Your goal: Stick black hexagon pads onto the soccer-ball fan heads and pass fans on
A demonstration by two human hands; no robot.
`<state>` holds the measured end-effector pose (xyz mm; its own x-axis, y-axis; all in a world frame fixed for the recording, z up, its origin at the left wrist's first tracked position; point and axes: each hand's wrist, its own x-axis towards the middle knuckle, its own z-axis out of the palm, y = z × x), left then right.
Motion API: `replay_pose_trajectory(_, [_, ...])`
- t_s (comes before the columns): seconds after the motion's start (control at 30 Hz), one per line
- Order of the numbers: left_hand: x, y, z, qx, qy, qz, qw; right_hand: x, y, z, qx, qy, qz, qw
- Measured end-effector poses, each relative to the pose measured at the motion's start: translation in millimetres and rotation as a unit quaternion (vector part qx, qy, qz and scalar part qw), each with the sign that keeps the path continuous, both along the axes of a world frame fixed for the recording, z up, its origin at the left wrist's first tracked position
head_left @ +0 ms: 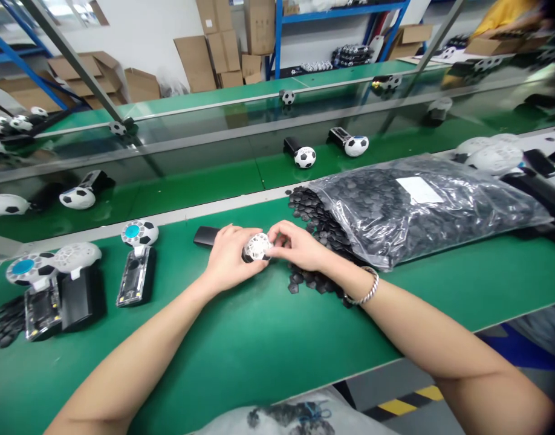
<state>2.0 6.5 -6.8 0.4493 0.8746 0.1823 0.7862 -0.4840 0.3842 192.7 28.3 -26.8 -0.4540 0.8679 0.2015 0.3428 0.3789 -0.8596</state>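
White and black, a small ball [259,246] is grasped in the left hand [230,257] above the green table [241,350], with a black handle [205,236] showing just beyond that hand. The right hand [298,246] has its fingertips at the ball's right side; whether they pinch anything cannot be told. Black pieces [307,202] lie heaped beside it, at a plastic bag's [390,208] mouth.

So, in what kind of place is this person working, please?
Probably a factory assembly line: soccer-ball-patterned devices lie along a green belt, black pentagonal pieces spill from a clear plastic bag, and cardboard boxes stand behind.
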Motion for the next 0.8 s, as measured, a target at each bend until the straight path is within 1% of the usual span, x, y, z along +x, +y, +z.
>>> replay_pose_trajectory(0.03, [0,-1,-0.8,0.001,-0.001,-0.014,1.0,4,7,-0.2,0.02,-0.028,-0.014,0.999])
replay_pose_trajectory(0.07, [-1,-2,-1.6,0.002,-0.001,-0.024,1.0,10,14,-0.7,0.053,-0.069,-0.047,0.995])
replay_pose_trajectory(0.1, [-1,-2,-2.2,0.002,0.0,-0.029,1.0,15,21,-1.6,0.093,-0.126,-0.096,0.983])
replay_pose_trajectory(0.13, [-1,-2,-2.4,0.002,0.001,-0.03,1.0,21,28,-2.8,0.128,-0.192,-0.144,0.962])
replay_pose_trajectory(0.17, [-2,-1,-2.2,0.0,0.002,-0.031,1.0,25,33,-4.1,0.153,-0.258,-0.176,0.938])
replay_pose_trajectory(0.2, [-3,0,-1.4,-0.005,0.003,-0.034,0.999,29,37,-5.5,0.169,-0.318,-0.189,0.914])
replay_pose_trajectory(0.27, [-6,3,1.6,-0.026,0.004,-0.059,0.998,33,40,-7.3,0.185,-0.399,-0.172,0.881])
replay_pose_trajectory(0.33, [-9,3,5.3,-0.063,0.005,-0.095,0.993,32,38,-6.6,0.197,-0.441,-0.144,0.864])
replay_pose_trajectory(0.37, [-10,1,6.7,-0.082,0.005,-0.104,0.991,31,35,-5.1,0.202,-0.456,-0.133,0.856])
replay_pose_trajectory(0.43, [-10,-3,7.2,-0.115,-0.005,-0.09,0.989,28,27,-0.4,0.209,-0.486,-0.114,0.841])
replay_pose_trajectory(0.5, [-6,-9,4.9,-0.13,-0.029,-0.049,0.99,24,19,4.9,0.209,-0.513,-0.095,0.827])
replay_pose_trajectory(0.57, [-1,-13,1.4,-0.125,-0.053,-0.018,0.991,20,14,9.3,0.204,-0.529,-0.086,0.819])
replay_pose_trajectory(0.6, [0,-13,0.2,-0.12,-0.06,-0.017,0.991,19,12,10.6,0.201,-0.533,-0.087,0.817])
replay_pose_trajectory(0.67, [0,-11,-0.6,-0.115,-0.065,-0.043,0.99,19,12,11.5,0.195,-0.532,-0.092,0.819])
replay_pose_trajectory(0.73, [-2,-8,0.6,-0.117,-0.065,-0.082,0.988,21,15,10.9,0.191,-0.52,-0.097,0.827])
replay_pose_trajectory(0.8, [-5,-6,2.2,-0.116,-0.067,-0.102,0.986,25,16,10.2,0.184,-0.482,-0.103,0.85])
